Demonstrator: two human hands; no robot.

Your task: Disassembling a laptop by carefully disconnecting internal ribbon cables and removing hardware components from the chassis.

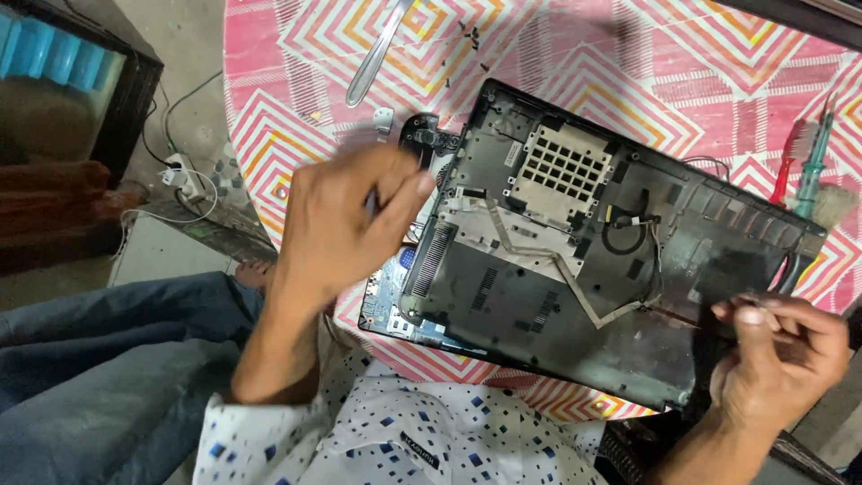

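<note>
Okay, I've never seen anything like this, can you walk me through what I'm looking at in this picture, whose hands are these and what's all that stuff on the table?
This is one view from a camera worn on a person's head, looking down at their own two bare hands. On a round table with a pink-and-white zigzag cloth lies an opened black laptop shell, its insides showing. The left hand, blurred, is at the shell's left edge. The right hand pinches something thin at the right edge; I cannot tell what. Also there: a metal tool, loose screws, a red toothbrush and a green screwdriver.

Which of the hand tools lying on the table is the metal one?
The silver tool at the table's top left, above the left hand. The red-handled and green-handled tools lie together at the right edge.
</note>
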